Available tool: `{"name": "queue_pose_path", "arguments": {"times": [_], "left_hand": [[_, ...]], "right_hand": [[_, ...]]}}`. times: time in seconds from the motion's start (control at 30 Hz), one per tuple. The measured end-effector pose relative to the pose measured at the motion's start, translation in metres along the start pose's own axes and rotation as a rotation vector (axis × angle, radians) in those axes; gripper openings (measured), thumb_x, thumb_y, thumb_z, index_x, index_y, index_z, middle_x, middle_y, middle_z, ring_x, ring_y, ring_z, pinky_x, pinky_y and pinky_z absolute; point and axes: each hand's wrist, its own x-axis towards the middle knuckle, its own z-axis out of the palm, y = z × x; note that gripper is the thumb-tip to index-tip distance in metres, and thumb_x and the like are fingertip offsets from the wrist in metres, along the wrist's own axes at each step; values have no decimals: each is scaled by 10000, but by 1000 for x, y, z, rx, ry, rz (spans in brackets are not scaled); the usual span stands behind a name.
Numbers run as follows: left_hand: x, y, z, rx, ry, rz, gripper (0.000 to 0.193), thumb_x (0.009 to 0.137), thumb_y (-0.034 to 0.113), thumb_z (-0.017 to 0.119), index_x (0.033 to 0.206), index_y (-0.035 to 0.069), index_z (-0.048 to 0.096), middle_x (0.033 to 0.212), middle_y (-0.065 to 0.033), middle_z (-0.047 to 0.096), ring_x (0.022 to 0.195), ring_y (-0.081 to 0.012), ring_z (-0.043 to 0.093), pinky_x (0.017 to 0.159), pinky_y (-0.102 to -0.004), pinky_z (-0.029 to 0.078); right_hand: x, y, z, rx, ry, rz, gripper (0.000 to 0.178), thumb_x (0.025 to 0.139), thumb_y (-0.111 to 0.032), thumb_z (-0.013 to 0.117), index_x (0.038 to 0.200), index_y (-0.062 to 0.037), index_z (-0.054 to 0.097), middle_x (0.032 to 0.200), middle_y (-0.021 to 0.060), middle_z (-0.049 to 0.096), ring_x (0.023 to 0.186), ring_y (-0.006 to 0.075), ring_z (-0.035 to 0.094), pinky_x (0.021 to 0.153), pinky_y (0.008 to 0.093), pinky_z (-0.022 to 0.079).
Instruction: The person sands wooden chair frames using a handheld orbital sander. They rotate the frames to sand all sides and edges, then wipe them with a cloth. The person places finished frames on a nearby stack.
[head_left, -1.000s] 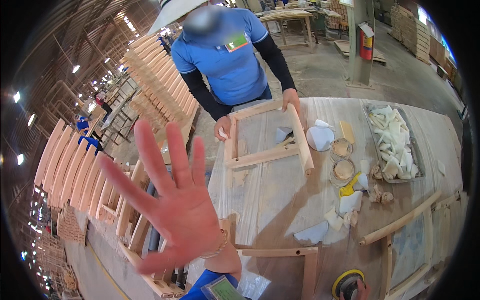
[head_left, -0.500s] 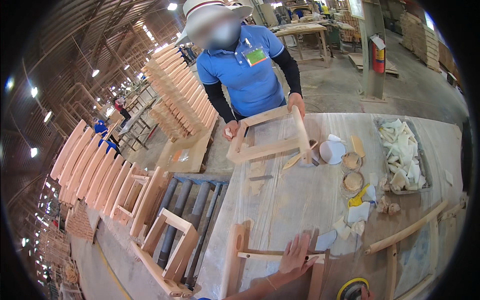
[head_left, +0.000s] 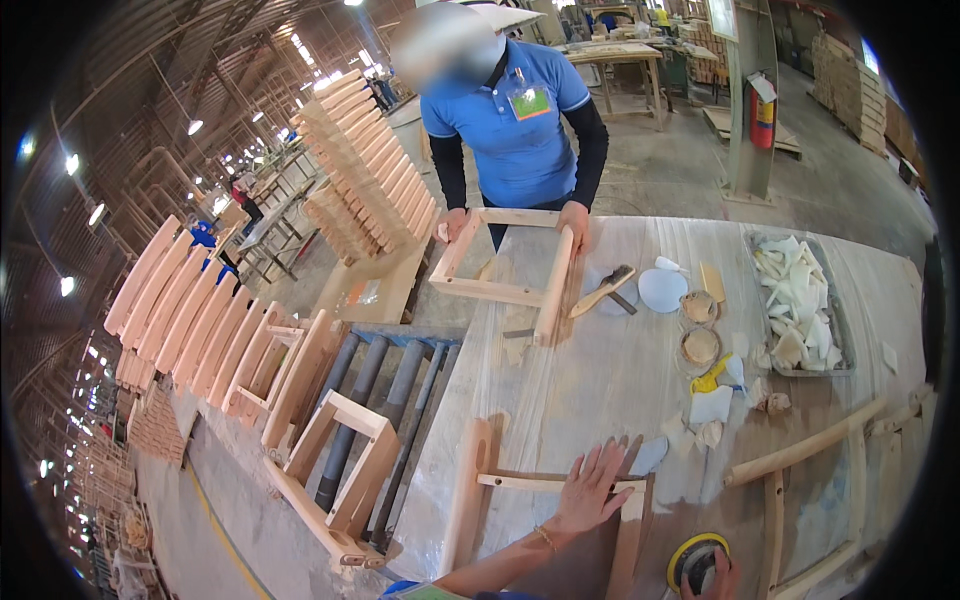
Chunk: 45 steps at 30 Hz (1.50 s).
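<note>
Left hand (head_left: 590,490): I have it palm-down, fingers spread on the frame (head_left: 520,484), gripping nothing.
Right hand (head_left: 720,579): I keep it curled around the sander (head_left: 695,560).
Badge (head_left: 530,103): green-orange, print unreadable.

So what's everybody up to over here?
The person's left hand lies flat on a wooden frame on the worktable, while the right hand grips a round black-and-yellow tool. At the table's far edge, a co-worker in a blue shirt holds another frame with both hands. A brush and a tray of white pieces sit nearby.
</note>
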Motion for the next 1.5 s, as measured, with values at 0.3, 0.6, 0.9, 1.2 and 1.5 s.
{"name": "queue_pose_path", "arguments": {"times": [0.3, 0.6, 0.9, 1.2, 1.5], "left_hand": [[86, -10, -145, -276, 538, -162, 999, 910, 401, 644, 1561, -44, 31, 1616, -286, 121, 1507, -419, 114, 1193, -559, 73], [50, 1, -141, -121, 402, 32, 781, 956, 350, 584, 1540, -24, 224, 1577, -248, 284, 1472, -436, 229, 1198, -527, 136], [23, -56, -32, -79, -49, -304, 650, 968, 433, 529, 1482, 58, 393, 1552, -200, 358, 1434, -433, 311, 1158, -569, 237], [27, -53, -37, 29, -151, -365, 644, 939, 451, 545, 1471, 105, 434, 1563, -194, 351, 1450, -423, 294, 1166, -557, 235], [24, -55, -33, -39, -33, -337, 618, 926, 400, 577, 1448, 92, 457, 1543, -189, 384, 1427, -428, 331, 1163, -549, 250]], "right_hand": [[1, 20, 18, 161, 23, -33, 673, 692, -186, 832, 1304, -79, 572, 1269, 237, 495, 1171, 426, 527, 960, 484, 467], [2, 18, 18, 117, 51, -83, 682, 692, -211, 845, 1306, -85, 575, 1231, 209, 519, 1109, 405, 564, 905, 457, 500], [13, 6, -24, 120, -288, 3, 802, 706, -397, 818, 1409, -173, 503, 1289, 240, 508, 1172, 410, 543, 949, 486, 476], [131, -96, -58, -106, -87, -571, 1014, 690, -541, 816, 1490, -87, 390, 1521, 321, 313, 1418, 485, 297, 1147, 551, 278], [263, -238, -18, 676, 69, -720, 857, 911, -120, 665, 1584, -112, 135, 1206, 181, 649, 1033, 262, 666, 884, 359, 533]]}}
